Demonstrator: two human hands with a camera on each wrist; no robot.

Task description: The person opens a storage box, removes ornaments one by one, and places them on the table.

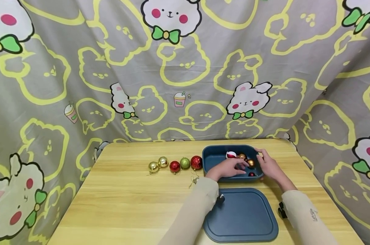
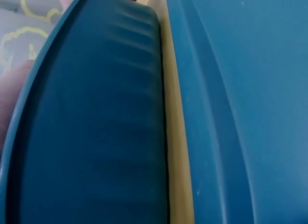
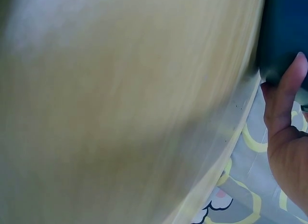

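L hand (image 1: pixel 231 168) in box (image 1: pixel 212 160), fingers loose, nothing visibly held. R hand (image 1: pixel 269 166) grips box's R end. Baubles (image 1: pixel 251 163) in box, others L of box; prob. light, stiff, slick, maybe fragile, best pinched gently round middle. Lid (image 1: pixel 241 214) just this side of box.

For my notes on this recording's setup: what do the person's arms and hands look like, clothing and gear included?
Both arms wear long, pale beige sleeves, left sleeve and right sleeve; small dark lettering marks the right one. Small black devices show at both sleeves. The left hand and right hand are ungloved.
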